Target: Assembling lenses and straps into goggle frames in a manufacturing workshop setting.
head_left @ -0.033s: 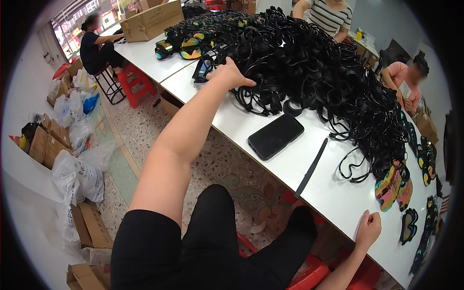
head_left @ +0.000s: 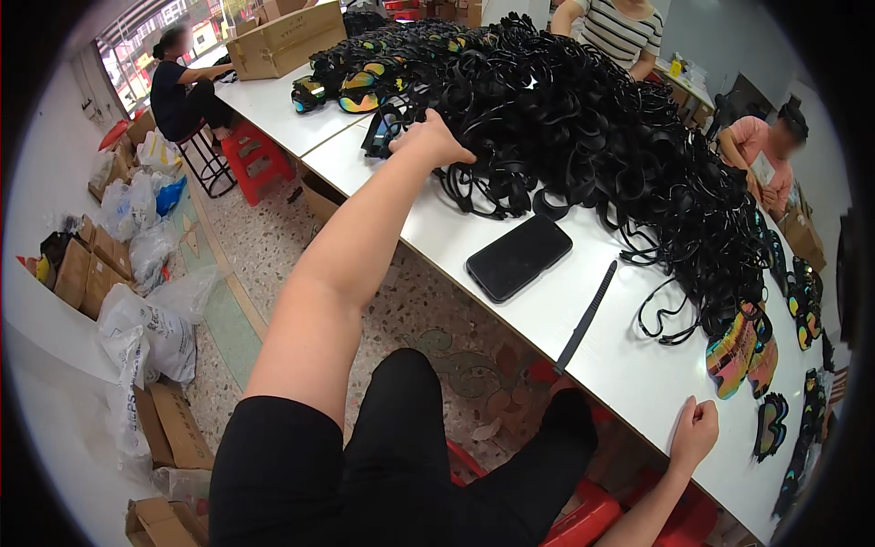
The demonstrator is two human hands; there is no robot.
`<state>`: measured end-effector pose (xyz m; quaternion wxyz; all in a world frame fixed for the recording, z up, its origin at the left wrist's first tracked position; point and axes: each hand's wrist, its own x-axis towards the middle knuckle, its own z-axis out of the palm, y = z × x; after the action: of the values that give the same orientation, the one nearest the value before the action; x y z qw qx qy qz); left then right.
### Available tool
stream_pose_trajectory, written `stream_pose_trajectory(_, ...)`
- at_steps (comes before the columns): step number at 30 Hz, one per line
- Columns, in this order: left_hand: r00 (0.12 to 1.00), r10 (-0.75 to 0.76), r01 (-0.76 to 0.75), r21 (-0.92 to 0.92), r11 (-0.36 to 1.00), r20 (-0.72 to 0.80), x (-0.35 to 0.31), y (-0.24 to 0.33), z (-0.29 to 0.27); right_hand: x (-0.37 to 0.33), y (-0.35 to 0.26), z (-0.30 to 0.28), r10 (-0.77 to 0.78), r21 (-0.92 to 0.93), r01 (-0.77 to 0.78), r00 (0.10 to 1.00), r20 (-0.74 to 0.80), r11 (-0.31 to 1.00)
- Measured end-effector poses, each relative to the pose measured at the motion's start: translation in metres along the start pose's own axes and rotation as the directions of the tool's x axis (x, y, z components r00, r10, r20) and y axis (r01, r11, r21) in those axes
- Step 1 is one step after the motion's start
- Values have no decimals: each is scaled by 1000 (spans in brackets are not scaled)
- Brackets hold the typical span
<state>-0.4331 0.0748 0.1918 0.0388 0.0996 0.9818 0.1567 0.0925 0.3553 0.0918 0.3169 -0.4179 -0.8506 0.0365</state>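
My left hand (head_left: 432, 143) reaches over the near left edge of a big heap of black straps (head_left: 583, 128), beside a pair of dark goggles (head_left: 379, 137) with a bluish lens. Its thumb is stretched out to the right and its fingers are apart; some fingertips are hidden. I see no thing gripped in it. At the table's near right edge my right hand (head_left: 695, 432) rests closed in a loose fist, with nothing visible inside. Goggles with orange-pink mirrored lenses (head_left: 731, 357) and a smaller dark goggle lens (head_left: 771, 427) lie beyond it.
On the white table (head_left: 620, 387) lie a black phone (head_left: 519, 257) and a flat black strap (head_left: 588, 314). More goggles (head_left: 360, 91) and a cardboard box (head_left: 287, 41) sit at the far left. Other people sit or stand around the table. Plastic bags (head_left: 150, 328) and cartons line the left wall.
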Motion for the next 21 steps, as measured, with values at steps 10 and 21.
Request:
stream_pose_trajectory(10, 986, -160, 155, -92, 984, -55, 4, 8, 6, 0, -2, -1, -9, 8, 9, 1000, -12, 1000)
stream_pose_trajectory(21, 968, -212, 163, -302, 939, -137, 2, 3, 12, -1, -3, -4, -2, -2, 2, 1000, -8, 1000)
